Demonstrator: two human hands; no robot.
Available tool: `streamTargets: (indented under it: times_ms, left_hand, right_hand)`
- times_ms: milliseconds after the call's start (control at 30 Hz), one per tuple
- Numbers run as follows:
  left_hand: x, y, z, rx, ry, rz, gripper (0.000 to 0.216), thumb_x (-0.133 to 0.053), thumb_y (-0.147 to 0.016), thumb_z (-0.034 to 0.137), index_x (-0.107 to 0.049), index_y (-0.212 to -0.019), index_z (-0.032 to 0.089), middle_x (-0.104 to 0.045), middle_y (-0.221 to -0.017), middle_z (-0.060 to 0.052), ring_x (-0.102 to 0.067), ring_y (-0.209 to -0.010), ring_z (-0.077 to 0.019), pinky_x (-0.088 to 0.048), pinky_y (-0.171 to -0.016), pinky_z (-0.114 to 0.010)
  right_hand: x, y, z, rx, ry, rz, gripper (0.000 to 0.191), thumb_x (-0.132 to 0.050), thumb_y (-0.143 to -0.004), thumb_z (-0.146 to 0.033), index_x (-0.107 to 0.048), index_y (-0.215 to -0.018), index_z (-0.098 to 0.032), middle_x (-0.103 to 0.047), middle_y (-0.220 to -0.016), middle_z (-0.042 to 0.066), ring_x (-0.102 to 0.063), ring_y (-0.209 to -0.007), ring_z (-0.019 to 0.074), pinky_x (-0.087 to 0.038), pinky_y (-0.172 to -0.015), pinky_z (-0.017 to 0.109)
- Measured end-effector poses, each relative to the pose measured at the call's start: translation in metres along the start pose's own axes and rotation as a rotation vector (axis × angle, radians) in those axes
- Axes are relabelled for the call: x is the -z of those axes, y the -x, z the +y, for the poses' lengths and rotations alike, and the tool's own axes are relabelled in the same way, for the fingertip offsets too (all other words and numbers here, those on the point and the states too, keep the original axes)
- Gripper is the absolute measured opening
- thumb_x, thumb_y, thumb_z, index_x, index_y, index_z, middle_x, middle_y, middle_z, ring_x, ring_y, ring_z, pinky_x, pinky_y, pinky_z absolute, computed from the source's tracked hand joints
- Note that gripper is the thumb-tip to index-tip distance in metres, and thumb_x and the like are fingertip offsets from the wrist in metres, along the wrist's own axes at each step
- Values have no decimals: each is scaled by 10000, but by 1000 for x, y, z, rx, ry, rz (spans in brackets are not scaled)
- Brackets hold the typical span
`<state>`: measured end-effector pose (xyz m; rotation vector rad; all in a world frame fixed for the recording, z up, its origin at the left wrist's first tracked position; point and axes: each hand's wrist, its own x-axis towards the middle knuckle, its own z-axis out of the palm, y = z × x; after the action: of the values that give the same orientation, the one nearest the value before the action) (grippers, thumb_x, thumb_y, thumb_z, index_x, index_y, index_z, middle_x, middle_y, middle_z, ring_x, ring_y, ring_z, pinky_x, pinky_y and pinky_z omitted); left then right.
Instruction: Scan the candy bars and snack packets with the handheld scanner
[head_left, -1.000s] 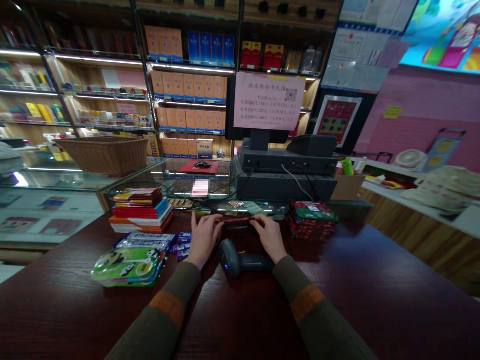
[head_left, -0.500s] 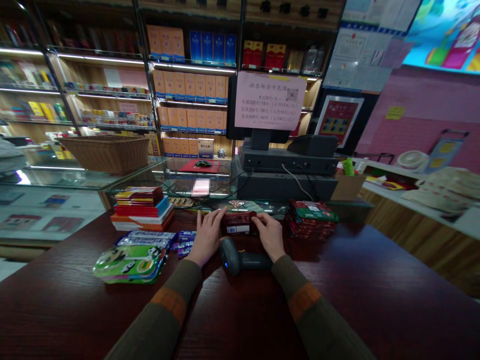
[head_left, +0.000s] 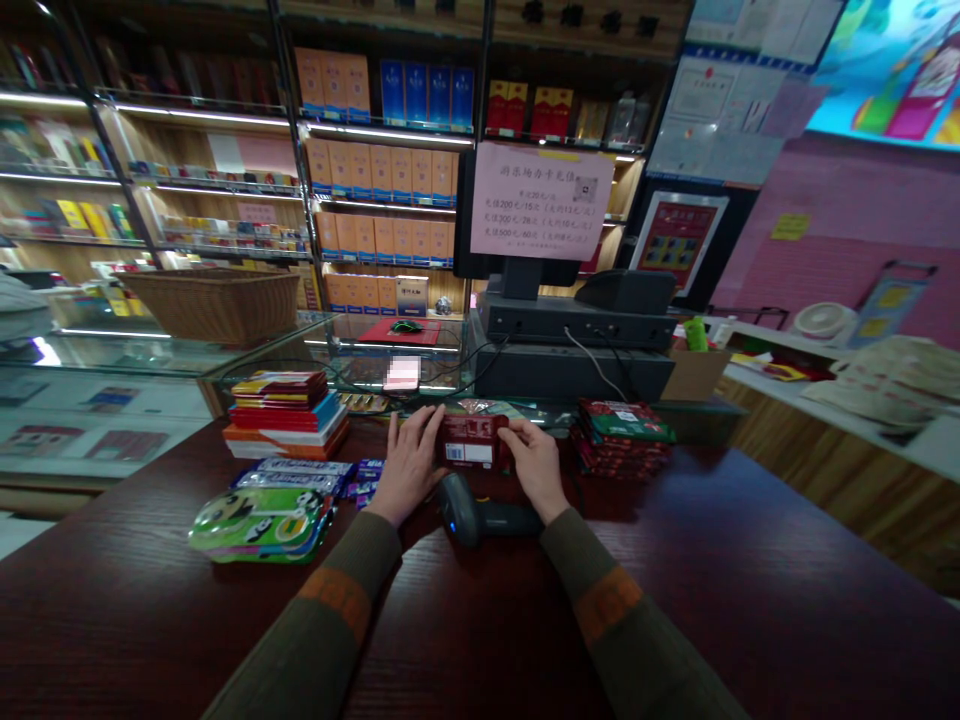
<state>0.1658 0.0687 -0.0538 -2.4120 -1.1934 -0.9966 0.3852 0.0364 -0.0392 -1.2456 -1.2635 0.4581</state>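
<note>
Between my two hands stands a dark red snack packet point(head_left: 472, 442), its barcode and white label facing me. My right hand point(head_left: 534, 462) pinches the packet's right edge. My left hand point(head_left: 407, 460) grips its left edge, thumb low behind the scanner's head and fingers extended upward. Just in front of the packet, a dark grey barcode scanner point(head_left: 480, 515) lies on the brown table point(head_left: 465, 630), a small blue light showing on its head. To the right sits a stack of dark red and green packets point(head_left: 624, 440).
Left of my hands are stacked boxes point(head_left: 285, 415), purple-wrapped packets point(head_left: 296, 475) and a green panda-print package point(head_left: 262, 525). Behind, a black register with a monitor point(head_left: 574, 325) stands by a glass counter. A wicker basket point(head_left: 214, 305) rests at the back left.
The red packet has tilted upright and risen slightly, so more of its labelled face shows. My left hand has shifted a little left. The scanner stays in place.
</note>
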Motion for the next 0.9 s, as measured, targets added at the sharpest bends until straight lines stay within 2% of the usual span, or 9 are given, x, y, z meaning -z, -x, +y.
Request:
streamTargets:
  times_ms: [167,333,467,567,900]
  left_hand:
    - [3,1,1,2,7,3,936,-741,-770,314,-239,-1552,195,-457,-1474,-174,-352,-1452,-336,-92,-1257,-577]
    - [5,0,3,-6,24,-1,810,-683,-809,342,-319,-1514,183,-449,-1506,-173,-314,-1481,-333,-77,-1260,-562]
    - [6,0,1,-24,43,5,773,-668,-826,388,-336,-1489,172,-471,-1509,-160,-354,-1464,-306,-52,-1268,-536]
    - [7,0,-3,-16,44,9,779,-689,-809,416,-353,-1469,176,-506,-1482,-155,-393,-1438,-303,-48,-1268,-534]
    - [13,3,-13,25,24,46,771,-688,-791,342,-349,-1464,180,-529,-1455,-149,-433,-1405,-294,-33,-1267,-551]
  right_hand:
    - [0,-1,0,6,-45,-3,270,-616,-835,-443,-718,-895,-201,-760,-885,62,-688,-827,228,-551,-763,326]
    - [0,-4,7,8,-73,25,303,-619,-838,-446,-733,-941,-184,-769,-962,83,-708,-905,245,-567,-848,369]
    - [-1,-4,10,17,-43,-31,367,-540,-891,-434,-719,-1107,-197,-755,-1118,86,-705,-1017,238,-565,-921,380]
    - [-1,-3,11,5,-60,-81,408,-548,-888,-418,-691,-1205,-205,-734,-1192,85,-699,-1061,234,-564,-933,376]
    - [6,2,20,-42,-1,-183,387,-588,-881,-414,-688,-1191,-204,-764,-1111,67,-713,-1034,223,-536,-955,359]
